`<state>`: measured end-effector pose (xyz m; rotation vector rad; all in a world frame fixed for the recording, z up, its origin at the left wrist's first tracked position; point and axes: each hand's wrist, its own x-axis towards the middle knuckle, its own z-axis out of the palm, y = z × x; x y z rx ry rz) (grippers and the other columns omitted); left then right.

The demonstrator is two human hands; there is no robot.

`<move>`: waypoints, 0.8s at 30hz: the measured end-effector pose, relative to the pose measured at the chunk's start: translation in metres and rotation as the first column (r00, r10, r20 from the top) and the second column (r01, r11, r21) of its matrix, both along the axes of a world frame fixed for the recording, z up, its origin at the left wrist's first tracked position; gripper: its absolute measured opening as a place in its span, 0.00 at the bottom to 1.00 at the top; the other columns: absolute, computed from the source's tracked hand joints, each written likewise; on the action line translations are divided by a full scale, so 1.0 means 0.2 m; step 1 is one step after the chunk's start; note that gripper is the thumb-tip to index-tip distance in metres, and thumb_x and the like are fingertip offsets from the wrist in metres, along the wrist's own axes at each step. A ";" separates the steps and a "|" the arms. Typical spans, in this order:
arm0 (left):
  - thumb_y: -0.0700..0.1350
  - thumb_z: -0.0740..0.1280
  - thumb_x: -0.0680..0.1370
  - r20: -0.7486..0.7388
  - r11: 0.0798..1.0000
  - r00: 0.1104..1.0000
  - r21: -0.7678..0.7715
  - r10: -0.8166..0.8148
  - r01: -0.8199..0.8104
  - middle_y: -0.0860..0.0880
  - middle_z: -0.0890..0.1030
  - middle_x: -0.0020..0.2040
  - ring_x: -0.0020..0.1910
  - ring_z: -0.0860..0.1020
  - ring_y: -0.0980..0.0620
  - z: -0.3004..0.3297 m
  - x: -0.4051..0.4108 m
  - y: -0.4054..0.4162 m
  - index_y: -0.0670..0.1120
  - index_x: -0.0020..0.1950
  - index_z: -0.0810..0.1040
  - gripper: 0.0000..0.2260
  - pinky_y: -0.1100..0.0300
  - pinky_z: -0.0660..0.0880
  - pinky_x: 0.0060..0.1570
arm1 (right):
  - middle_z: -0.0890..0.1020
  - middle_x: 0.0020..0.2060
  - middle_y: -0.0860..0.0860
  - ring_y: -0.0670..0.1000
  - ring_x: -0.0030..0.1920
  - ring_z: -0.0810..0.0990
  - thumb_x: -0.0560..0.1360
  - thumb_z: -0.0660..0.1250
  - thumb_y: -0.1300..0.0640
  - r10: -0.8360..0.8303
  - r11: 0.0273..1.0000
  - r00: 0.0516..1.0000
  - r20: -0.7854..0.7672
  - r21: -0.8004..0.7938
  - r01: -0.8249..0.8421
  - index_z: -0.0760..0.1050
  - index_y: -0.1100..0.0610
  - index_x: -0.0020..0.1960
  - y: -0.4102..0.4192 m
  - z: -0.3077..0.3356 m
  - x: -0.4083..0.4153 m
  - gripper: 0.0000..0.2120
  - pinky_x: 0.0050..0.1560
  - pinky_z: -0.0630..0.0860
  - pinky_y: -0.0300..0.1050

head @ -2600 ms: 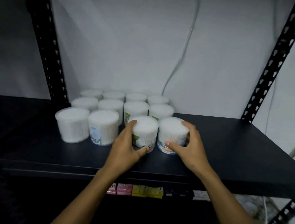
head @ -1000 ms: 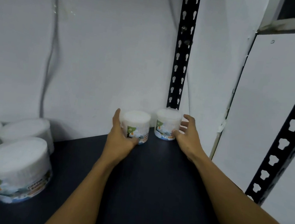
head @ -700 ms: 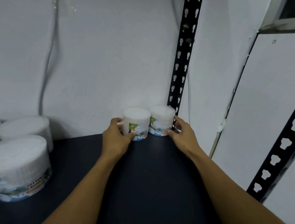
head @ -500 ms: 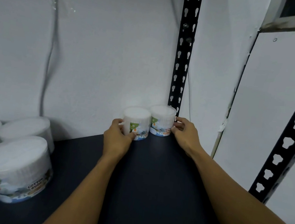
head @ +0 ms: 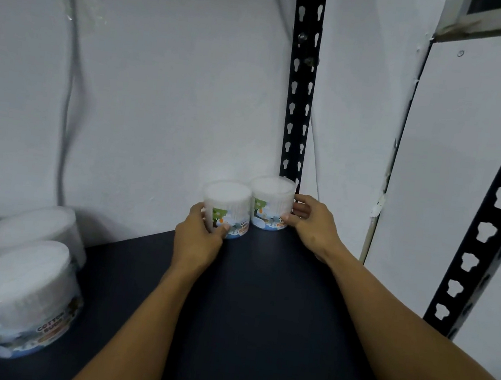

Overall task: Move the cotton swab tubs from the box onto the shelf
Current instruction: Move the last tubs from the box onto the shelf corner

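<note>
Tubs under your hands stand upright at the shelf's (head: pixel 260 316) far right corner: the right tub (head: pixel 271 203) sits against the black upright post (head: pixel 299 101) at the back edge, the left tub (head: pixel 226 209) touching it on its left. Your left hand (head: pixel 198 240) has fingers and thumb curled round the left tub; your right hand (head: pixel 311 221) has its thumb on the right tub's front and fingers curled behind its far side. Judged purpose: packing both into the corner to start a tidy row. More tubs (head: pixel 15 294) cluster near the shelf's front left edge, well apart. The box is not in view.
</note>
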<state>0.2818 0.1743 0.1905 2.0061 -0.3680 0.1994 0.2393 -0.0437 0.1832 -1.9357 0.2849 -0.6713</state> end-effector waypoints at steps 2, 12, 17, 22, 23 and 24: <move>0.45 0.71 0.75 -0.003 1.000 1.000 0.012 -0.001 0.001 0.46 0.77 0.64 0.60 0.77 0.48 0.00 0.00 0.00 0.45 0.69 0.69 0.24 0.62 0.71 0.52 | 0.78 0.63 0.54 0.51 0.62 0.77 0.72 0.70 0.64 0.025 0.999 1.000 -0.007 -0.021 -0.025 0.70 0.58 0.70 0.00 0.01 0.00 0.26 0.64 0.72 0.44; 0.44 0.70 0.75 0.008 1.000 1.000 0.004 -0.017 0.017 0.48 0.78 0.62 0.51 0.75 0.55 -0.01 0.01 0.00 0.46 0.67 0.70 0.21 0.63 0.71 0.50 | 0.77 0.64 0.52 0.50 0.62 0.76 0.73 0.70 0.58 0.037 0.992 0.999 -0.029 -0.120 -0.041 0.68 0.55 0.70 0.05 0.02 -0.02 0.26 0.57 0.70 0.38; 0.45 0.70 0.75 0.008 1.000 1.000 0.013 -0.010 0.010 0.48 0.78 0.62 0.58 0.77 0.50 -0.01 0.01 0.00 0.46 0.68 0.70 0.22 0.62 0.72 0.51 | 0.77 0.64 0.52 0.47 0.58 0.76 0.73 0.72 0.58 0.020 0.994 1.000 -0.015 -0.111 -0.022 0.69 0.55 0.69 0.05 0.02 -0.03 0.27 0.54 0.70 0.37; 0.44 0.70 0.76 0.025 1.000 1.000 0.022 -0.014 0.013 0.48 0.79 0.61 0.55 0.77 0.52 -0.01 0.01 0.00 0.46 0.66 0.71 0.20 0.63 0.70 0.49 | 0.77 0.63 0.51 0.47 0.56 0.77 0.72 0.72 0.58 0.023 0.994 1.000 -0.009 -0.105 -0.024 0.69 0.55 0.68 0.06 0.02 -0.03 0.26 0.53 0.70 0.37; 0.44 0.70 0.76 0.029 1.000 0.999 0.026 -0.014 0.013 0.48 0.79 0.61 0.53 0.76 0.53 -0.01 0.01 0.00 0.46 0.66 0.71 0.20 0.63 0.70 0.49 | 0.77 0.63 0.51 0.46 0.55 0.77 0.72 0.72 0.58 0.022 0.994 1.000 -0.009 -0.103 -0.022 0.69 0.55 0.68 0.06 0.02 -0.03 0.26 0.53 0.71 0.37; 0.44 0.70 0.76 0.031 1.000 0.999 0.027 -0.014 0.013 0.48 0.79 0.61 0.51 0.75 0.55 -0.01 0.01 0.00 0.46 0.66 0.71 0.19 0.63 0.70 0.48 | 0.77 0.63 0.51 0.46 0.55 0.77 0.72 0.72 0.58 0.020 0.995 1.000 -0.012 -0.102 -0.021 0.69 0.55 0.69 0.06 0.02 -0.03 0.27 0.53 0.71 0.37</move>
